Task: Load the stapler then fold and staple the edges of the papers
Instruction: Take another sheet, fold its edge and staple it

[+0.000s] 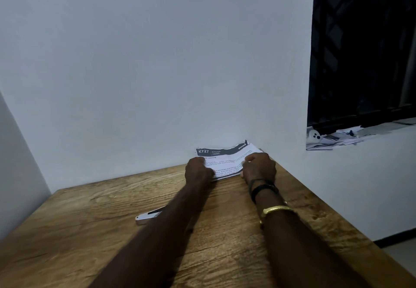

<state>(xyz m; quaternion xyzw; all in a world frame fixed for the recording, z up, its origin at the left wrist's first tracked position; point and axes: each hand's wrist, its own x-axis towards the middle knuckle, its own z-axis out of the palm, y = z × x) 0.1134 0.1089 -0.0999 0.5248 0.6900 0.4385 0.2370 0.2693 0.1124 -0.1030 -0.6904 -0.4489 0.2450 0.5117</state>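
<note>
White wall [135,62] fills most of the view, meeting a second wall at far left. Wooden desk [90,242] is pushed into that corner; its back edge touches the wall and its right edge runs diagonally, open to the floor beyond. Dark window [364,51] at upper right, with a sill [382,130] carrying loose sheets [333,139] and a small white object [314,136], well apart from the desk. Both forearms reach across the desk toward the back edge. Papers [227,159], printed, with a dark header strip and a torn top edge, lie at the back right of the desk, the far edge against the wall. Left hand [199,170] is curled on the papers' left side; right hand [260,167] is curled on their right side, fingers bent down onto the sheet. Right wrist wears a black band [263,188] and a gold bangle [278,209]. Silver stapler [147,216] lies flat mid-desk, just left of the left forearm, which hides its right end. Bare wood lies left and near.
</note>
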